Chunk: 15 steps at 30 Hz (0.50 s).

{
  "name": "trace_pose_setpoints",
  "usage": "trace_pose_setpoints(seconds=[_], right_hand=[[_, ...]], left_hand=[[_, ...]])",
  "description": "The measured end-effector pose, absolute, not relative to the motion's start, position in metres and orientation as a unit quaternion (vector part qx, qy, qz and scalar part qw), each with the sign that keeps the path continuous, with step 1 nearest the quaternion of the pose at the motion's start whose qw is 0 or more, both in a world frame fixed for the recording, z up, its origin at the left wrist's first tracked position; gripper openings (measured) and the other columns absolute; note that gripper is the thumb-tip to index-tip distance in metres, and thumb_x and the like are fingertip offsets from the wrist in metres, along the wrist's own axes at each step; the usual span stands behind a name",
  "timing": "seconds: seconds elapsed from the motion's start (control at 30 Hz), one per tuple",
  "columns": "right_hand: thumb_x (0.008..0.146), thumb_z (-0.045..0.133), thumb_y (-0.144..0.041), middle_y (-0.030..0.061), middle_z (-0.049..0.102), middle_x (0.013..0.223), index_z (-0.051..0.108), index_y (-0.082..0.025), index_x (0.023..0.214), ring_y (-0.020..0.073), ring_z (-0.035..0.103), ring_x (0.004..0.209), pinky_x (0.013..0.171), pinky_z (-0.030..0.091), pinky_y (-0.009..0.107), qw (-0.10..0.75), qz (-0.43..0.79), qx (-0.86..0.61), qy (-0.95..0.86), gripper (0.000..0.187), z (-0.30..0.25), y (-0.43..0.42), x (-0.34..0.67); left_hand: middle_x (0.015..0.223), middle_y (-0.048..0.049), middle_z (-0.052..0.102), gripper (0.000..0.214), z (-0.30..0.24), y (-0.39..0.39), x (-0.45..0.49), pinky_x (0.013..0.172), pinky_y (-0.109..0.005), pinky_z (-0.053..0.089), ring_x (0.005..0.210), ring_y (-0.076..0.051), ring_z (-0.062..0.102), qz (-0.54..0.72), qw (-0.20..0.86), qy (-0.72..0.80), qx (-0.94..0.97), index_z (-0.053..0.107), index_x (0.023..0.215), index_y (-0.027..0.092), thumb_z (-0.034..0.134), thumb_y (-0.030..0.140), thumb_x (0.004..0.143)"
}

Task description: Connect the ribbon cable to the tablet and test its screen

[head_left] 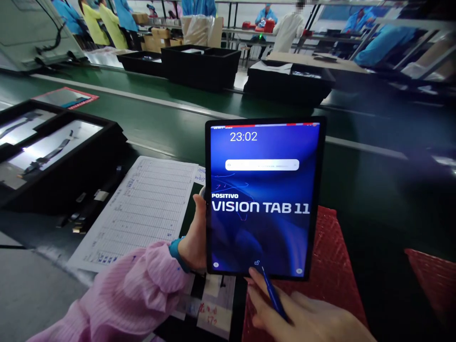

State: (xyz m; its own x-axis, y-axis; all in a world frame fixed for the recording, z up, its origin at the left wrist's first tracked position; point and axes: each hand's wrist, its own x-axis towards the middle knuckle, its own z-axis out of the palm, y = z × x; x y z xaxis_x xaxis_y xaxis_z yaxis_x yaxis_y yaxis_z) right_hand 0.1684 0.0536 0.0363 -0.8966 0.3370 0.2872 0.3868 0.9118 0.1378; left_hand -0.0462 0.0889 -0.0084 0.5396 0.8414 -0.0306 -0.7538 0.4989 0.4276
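At far left, a black tray [89, 168] sits near a printed sheet [142, 209]; next, the left hand [194, 242] clasps the left edge of the lit tablet [263, 232], held up over the green bench [160, 123]; by its lower edge, the right hand [302, 316] pinches a blue pen-like tool [273, 297].

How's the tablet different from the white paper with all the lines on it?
The tablet is held up, tilted, in the left hand, but the paper lies down flat.
The tablet's screen glows blue, while the paper is white with rows of printed lines.
The tablet has a black frame, but the paper has plain white edges.
Both have writing on them.
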Motion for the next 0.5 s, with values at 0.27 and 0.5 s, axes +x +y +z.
trace_pose_setpoints(seconds=[0.27, 0.5], right_hand=[[0.102, 0.047, -0.024, 0.0109, 0.06, 0.132, 0.064, -0.018, 0.124, 0.0131, 0.069, 0.061, 0.045, 0.05, 0.022, 0.203, -0.129, -0.264, -0.934, 0.029, 0.047, 0.056, 0.167], [0.086, 0.049, -0.002, 0.0086, 0.073, 0.11, 0.068, -0.018, 0.103, 0.01, 0.054, 0.042, 0.038, 0.042, 0.023, 0.19, -0.087, -0.168, -0.963, 0.03, 0.015, 0.045, 0.134]], left_hand=[[0.115, -0.0121, 0.071, 0.105, 0.003, 0.092, -0.042, 0.109, -0.048, 0.035, 0.124, -0.031, 0.056, 0.443, 0.862, 0.167, 0.183, 0.056, 0.132, 0.012, -0.006, 0.081, 0.083], [0.119, -0.0133, 0.07, 0.094, -0.006, 0.089, -0.046, 0.109, -0.049, 0.036, 0.126, -0.038, 0.054, 0.425, 0.87, 0.176, 0.178, 0.065, 0.121, 0.016, 0.044, 0.091, 0.069]])
